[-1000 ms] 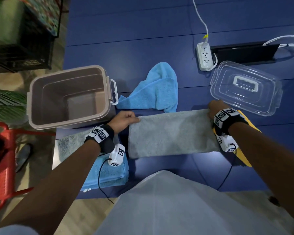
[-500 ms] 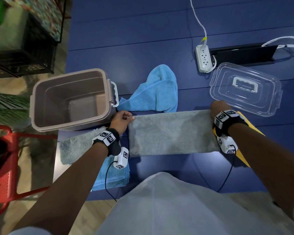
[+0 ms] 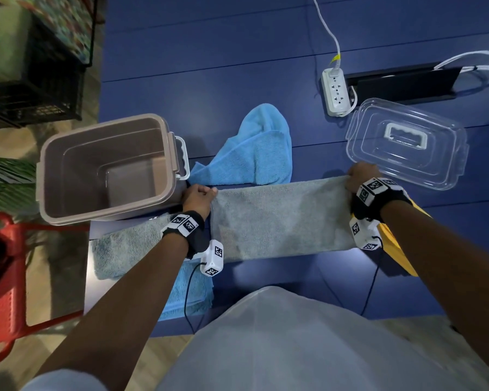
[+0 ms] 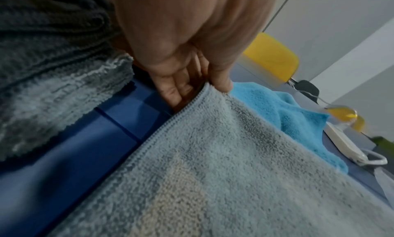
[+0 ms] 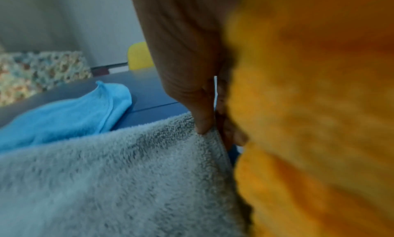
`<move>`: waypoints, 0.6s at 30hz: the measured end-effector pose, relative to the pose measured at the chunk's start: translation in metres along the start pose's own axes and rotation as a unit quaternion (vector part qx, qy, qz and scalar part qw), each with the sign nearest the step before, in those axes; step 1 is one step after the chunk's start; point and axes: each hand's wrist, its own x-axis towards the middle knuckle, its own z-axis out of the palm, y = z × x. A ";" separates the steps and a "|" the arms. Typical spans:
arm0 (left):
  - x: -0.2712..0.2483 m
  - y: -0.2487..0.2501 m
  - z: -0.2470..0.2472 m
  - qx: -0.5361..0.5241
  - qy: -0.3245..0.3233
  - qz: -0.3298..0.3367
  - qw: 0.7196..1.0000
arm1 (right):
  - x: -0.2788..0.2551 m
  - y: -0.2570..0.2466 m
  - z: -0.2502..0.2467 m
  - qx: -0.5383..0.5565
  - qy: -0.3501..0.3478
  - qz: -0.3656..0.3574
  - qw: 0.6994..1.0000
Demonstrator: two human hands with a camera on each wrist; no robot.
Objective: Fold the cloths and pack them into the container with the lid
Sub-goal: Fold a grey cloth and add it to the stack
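A grey cloth [image 3: 280, 218] lies stretched as a long band across the blue table [image 3: 209, 66]. My left hand [image 3: 199, 194] pinches its far left corner [image 4: 205, 88], thumb on top. My right hand [image 3: 360, 176] pinches the far right corner [image 5: 210, 131]. The empty beige container [image 3: 105, 167] stands at the left, its clear lid [image 3: 407, 142] at the right. A crumpled blue cloth [image 3: 260, 150] lies behind the grey one. A folded grey cloth [image 3: 124, 249] and a folded blue cloth [image 3: 189, 292] sit under my left forearm. A yellow cloth [image 3: 398, 249] lies under my right wrist.
A white power strip [image 3: 335, 91] with cables and a black slot [image 3: 401, 84] lie at the back right. A red chair [image 3: 3, 277] and a black crate [image 3: 31, 88] stand left of the table. The table's near edge runs close to my body.
Both hands have drawn the grey cloth's far corners slightly farther from me, keeping the band taut. My left wrist shifted a little right and away from me. Nothing else moved.
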 end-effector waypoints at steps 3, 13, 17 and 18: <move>-0.010 0.008 0.001 -0.010 -0.011 0.048 0.999 | -0.008 -0.008 -0.006 0.102 0.002 0.006 0.995; -0.095 0.070 0.007 0.023 -0.075 0.208 0.975 | -0.122 -0.105 -0.005 0.402 0.036 -0.170 0.899; -0.122 0.084 0.009 -0.024 -0.073 0.231 0.970 | -0.150 -0.128 -0.001 0.465 0.047 -0.210 0.859; -0.128 0.087 0.008 -0.030 -0.067 0.238 0.968 | -0.154 -0.131 -0.002 0.478 0.046 -0.210 0.851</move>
